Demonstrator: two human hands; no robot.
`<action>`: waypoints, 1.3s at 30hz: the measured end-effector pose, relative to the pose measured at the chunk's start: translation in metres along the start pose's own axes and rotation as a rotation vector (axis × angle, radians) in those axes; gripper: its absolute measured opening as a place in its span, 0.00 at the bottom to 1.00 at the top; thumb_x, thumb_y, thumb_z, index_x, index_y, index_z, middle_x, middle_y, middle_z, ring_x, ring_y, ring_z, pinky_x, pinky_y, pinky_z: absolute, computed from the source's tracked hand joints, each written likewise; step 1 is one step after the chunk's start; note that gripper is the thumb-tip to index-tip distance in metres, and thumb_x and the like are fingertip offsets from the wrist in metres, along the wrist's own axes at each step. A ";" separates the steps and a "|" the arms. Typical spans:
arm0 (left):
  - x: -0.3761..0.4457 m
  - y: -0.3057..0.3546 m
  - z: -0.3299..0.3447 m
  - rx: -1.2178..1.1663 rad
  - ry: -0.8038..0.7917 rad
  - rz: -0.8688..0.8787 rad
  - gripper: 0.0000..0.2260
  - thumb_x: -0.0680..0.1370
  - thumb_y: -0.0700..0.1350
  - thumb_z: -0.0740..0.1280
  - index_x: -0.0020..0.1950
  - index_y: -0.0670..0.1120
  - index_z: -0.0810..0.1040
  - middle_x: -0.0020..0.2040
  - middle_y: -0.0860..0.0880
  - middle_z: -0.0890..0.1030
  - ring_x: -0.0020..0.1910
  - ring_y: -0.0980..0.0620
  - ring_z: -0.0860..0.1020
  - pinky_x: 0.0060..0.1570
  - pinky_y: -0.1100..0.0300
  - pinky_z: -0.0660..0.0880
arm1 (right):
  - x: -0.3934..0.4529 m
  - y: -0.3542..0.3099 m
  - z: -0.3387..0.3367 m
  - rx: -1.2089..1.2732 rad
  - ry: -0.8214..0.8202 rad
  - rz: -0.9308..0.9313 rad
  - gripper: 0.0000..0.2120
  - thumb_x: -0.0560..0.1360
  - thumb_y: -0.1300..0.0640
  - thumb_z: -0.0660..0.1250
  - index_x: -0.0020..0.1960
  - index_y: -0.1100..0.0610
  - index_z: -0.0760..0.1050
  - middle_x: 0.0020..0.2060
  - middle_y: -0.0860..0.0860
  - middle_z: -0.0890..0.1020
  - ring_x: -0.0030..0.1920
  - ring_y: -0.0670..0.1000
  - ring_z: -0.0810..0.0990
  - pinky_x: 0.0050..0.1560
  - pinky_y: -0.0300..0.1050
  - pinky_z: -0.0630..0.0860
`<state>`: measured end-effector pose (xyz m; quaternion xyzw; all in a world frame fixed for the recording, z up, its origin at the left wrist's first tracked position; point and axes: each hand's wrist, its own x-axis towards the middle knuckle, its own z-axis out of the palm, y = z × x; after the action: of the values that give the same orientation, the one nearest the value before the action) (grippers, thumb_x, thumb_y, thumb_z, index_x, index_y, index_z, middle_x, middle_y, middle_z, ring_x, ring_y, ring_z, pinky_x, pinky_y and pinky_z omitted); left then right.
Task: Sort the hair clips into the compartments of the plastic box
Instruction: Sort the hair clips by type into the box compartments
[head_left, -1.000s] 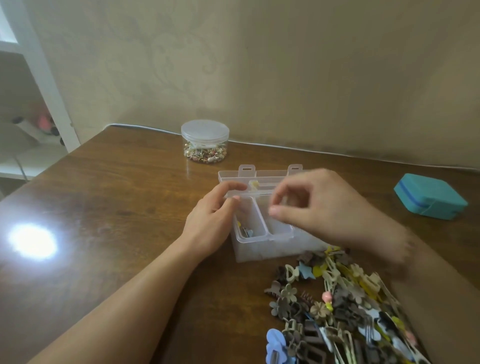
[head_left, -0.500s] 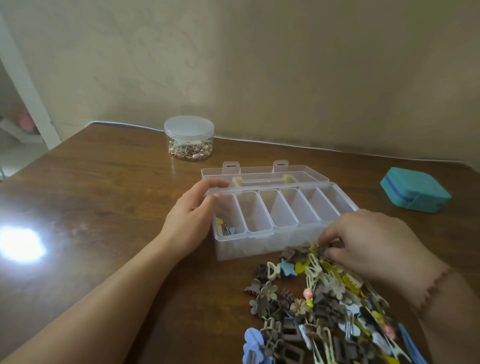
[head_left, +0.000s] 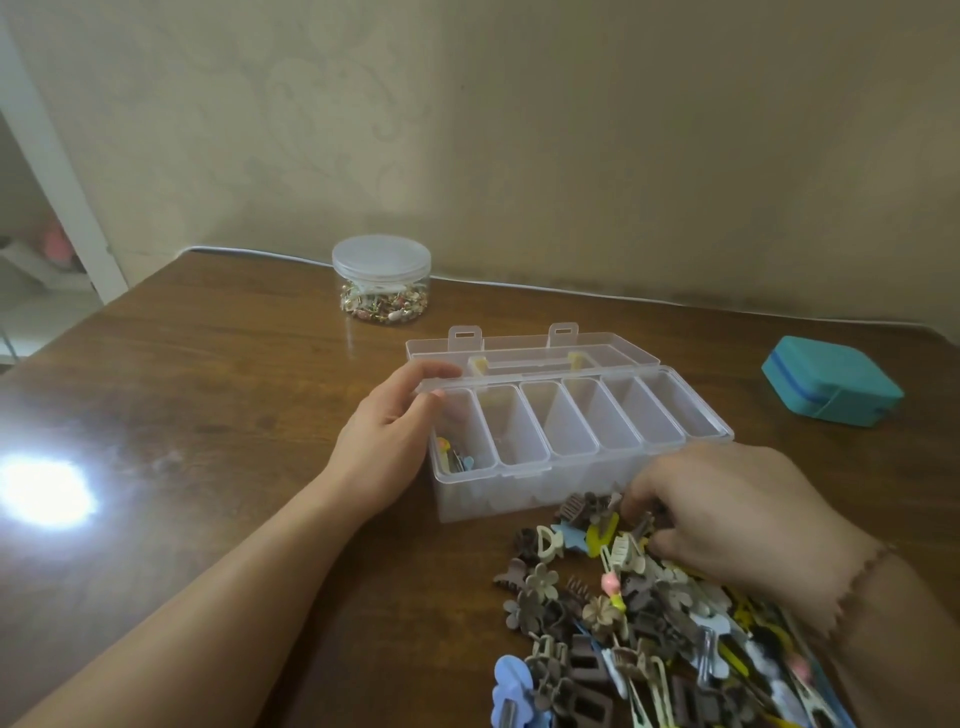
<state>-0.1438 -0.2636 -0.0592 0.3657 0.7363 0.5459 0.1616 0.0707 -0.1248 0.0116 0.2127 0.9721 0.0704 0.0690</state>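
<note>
A clear plastic box (head_left: 519, 499) with several narrow compartments stands open on the table, its lid (head_left: 530, 345) laid back behind it. A few small clips (head_left: 456, 458) lie in the leftmost compartment; the other compartments look bare. My left hand (head_left: 387, 441) grips the box's left end, thumb on the rim. A heap of hair clips (head_left: 613, 634) in brown, beige, blue and yellow lies in front of the box. My right hand (head_left: 727, 514) is on the heap's far edge, fingers curled and pinching a brown clip (head_left: 643, 524).
A round clear jar (head_left: 382, 280) with a lid and small beads stands at the back. A teal case (head_left: 831, 382) lies at the right. A bright glare spot (head_left: 44, 493) marks the wooden table (head_left: 208, 415) on the left.
My right hand left the space over the box and came down onto the clip heap, where its fingers have closed in. The left hand stays on the box.
</note>
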 end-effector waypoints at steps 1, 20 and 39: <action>0.000 0.000 0.000 0.000 0.000 -0.003 0.15 0.75 0.53 0.56 0.58 0.60 0.77 0.47 0.59 0.84 0.55 0.53 0.80 0.62 0.42 0.74 | 0.000 0.000 0.001 0.003 0.007 -0.007 0.16 0.76 0.47 0.65 0.62 0.36 0.74 0.51 0.39 0.79 0.54 0.45 0.78 0.45 0.40 0.74; 0.000 0.002 0.000 -0.015 -0.026 -0.014 0.17 0.71 0.61 0.56 0.57 0.64 0.76 0.49 0.56 0.84 0.54 0.52 0.81 0.59 0.42 0.76 | 0.001 -0.043 -0.026 0.601 0.286 -0.260 0.06 0.72 0.51 0.66 0.46 0.40 0.79 0.36 0.32 0.79 0.33 0.43 0.79 0.34 0.36 0.76; 0.003 0.007 -0.018 -0.195 -0.034 -0.080 0.11 0.80 0.44 0.65 0.60 0.55 0.80 0.44 0.49 0.80 0.35 0.64 0.75 0.39 0.68 0.73 | 0.027 -0.142 0.008 0.203 0.274 -0.589 0.10 0.76 0.49 0.65 0.54 0.51 0.77 0.47 0.49 0.80 0.40 0.59 0.81 0.35 0.50 0.74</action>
<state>-0.1548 -0.2727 -0.0463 0.3278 0.6909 0.6017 0.2304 -0.0099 -0.2399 -0.0228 -0.0831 0.9941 -0.0220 -0.0662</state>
